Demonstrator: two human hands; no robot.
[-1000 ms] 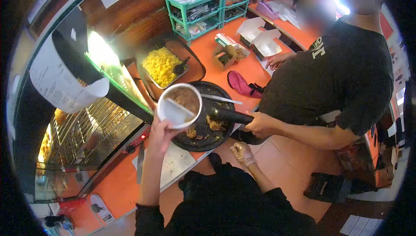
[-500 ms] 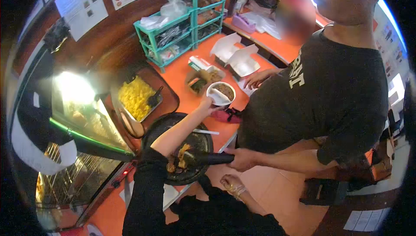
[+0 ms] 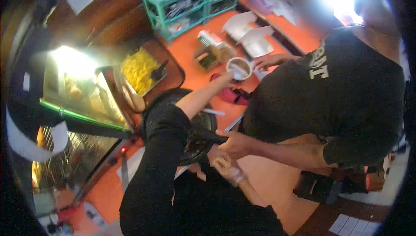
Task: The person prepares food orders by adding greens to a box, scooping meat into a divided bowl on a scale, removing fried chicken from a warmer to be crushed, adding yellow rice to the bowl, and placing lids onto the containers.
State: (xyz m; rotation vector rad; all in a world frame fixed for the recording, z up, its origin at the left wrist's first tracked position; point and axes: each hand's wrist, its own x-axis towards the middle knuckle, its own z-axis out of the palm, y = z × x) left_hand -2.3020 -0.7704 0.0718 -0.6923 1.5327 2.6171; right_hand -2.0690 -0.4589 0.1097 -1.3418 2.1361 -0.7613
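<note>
My left hand [image 3: 225, 80] is stretched forward, closed on the side of a white paper bowl [image 3: 241, 75]. Brown food and a pale flat piece show inside the bowl. My right hand [image 3: 225, 168], in a clear glove, is right beside a co-worker's hand [image 3: 237, 144] at a black handle [image 3: 206, 137]. Its fingers are blurred and partly covered, so I cannot tell whether it grips the handle. My left sleeve hides much of the round black pan [image 3: 167, 99] below. A white strip [image 3: 213, 111] lies across the pan's rim.
Yellow rice [image 3: 139, 72] fills a metal tray on the left, by a lit glass display case [image 3: 86, 101]. Open white boxes [image 3: 255, 43], a food carton [image 3: 208, 56] and a teal rack [image 3: 182, 12] stand on the orange counter. A co-worker [image 3: 329, 88] stands at right.
My left hand has moved the bowl toward the co-worker's other hand. My right hand has risen to the hand at the black handle. The view has shifted.
</note>
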